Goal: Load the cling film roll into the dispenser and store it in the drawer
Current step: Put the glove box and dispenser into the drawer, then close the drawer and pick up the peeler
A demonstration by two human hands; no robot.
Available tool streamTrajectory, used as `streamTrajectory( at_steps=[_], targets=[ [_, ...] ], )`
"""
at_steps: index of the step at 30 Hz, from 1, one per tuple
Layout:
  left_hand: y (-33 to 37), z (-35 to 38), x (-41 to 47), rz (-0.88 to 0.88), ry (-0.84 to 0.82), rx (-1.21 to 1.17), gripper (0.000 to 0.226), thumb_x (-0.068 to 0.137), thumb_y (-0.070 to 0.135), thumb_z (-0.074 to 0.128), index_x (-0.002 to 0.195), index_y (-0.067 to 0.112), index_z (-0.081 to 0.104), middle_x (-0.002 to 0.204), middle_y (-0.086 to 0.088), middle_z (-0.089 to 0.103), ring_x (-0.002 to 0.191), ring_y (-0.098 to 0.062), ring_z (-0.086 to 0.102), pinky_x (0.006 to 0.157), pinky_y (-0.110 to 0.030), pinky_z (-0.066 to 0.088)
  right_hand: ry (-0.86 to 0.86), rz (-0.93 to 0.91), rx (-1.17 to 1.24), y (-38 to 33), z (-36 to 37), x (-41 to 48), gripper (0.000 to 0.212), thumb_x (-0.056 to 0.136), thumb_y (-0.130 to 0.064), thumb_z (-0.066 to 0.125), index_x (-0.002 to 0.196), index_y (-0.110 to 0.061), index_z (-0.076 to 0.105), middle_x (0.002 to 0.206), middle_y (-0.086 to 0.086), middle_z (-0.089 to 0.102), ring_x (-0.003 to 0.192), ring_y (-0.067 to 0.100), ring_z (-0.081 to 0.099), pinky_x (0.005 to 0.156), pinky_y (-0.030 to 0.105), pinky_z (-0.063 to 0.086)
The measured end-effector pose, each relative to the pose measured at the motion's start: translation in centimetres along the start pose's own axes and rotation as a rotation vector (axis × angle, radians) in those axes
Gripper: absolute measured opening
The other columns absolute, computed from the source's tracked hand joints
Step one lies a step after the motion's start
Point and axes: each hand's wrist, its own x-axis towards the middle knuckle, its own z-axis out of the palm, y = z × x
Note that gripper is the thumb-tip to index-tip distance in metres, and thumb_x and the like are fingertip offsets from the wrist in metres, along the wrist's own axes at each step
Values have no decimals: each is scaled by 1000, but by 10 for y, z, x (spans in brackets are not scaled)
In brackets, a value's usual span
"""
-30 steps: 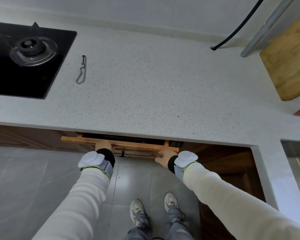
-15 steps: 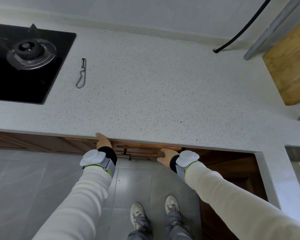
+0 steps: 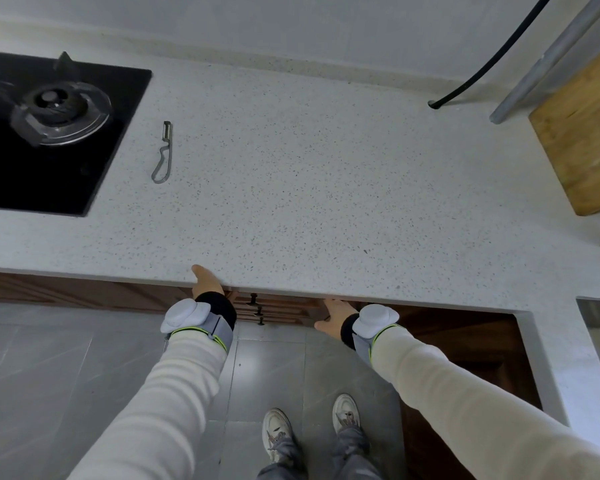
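Note:
The wooden drawer front (image 3: 278, 306) with its dark knobs sits pushed in under the white speckled counter (image 3: 309, 188). My left hand (image 3: 205, 284) lies flat against the drawer front at its left end, its fingers hidden under the counter edge. My right hand (image 3: 335, 315) presses flat on the right end of the drawer front, fingers partly hidden. Neither hand holds anything. No cling film roll or dispenser is visible; the inside of the drawer is out of sight.
A metal peeler (image 3: 163, 154) lies on the counter beside the black gas hob (image 3: 49, 126). A wooden cutting board (image 3: 582, 133) leans at the right, near a black cable (image 3: 482, 67). A dark cabinet door (image 3: 465, 351) stands open at lower right. My shoes (image 3: 309, 431) are on grey floor tiles.
The drawer, open a hand's width a second ago, has slid in under the counter with both hands pushing on its front.

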Motion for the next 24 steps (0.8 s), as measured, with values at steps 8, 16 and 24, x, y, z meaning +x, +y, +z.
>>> streamTrajectory(
  at_steps=[8,16,24],
  targets=[
    [2,4,5,-32,-46,-190,66,97,51,29,147,9,21,152,-11,29,137,-30,35,114,-43,31,-9,8,-2,0,2,-1,66,93,-33,50,147,-8,20,153,11,26,141,28,26,115,38,25],
    [2,5,5,-32,-61,-186,65,98,51,28,148,10,19,154,-9,24,139,-30,30,115,-42,29,-25,7,44,-1,1,-3,65,93,-31,51,146,-6,22,151,12,27,139,29,31,113,37,29],
    [5,1,1,32,-30,164,67,98,48,27,146,2,21,152,-15,28,136,-31,35,114,-40,30,-106,9,66,-5,-12,-8,55,96,-34,45,144,-10,32,150,8,35,135,25,38,113,32,31]
  ],
)
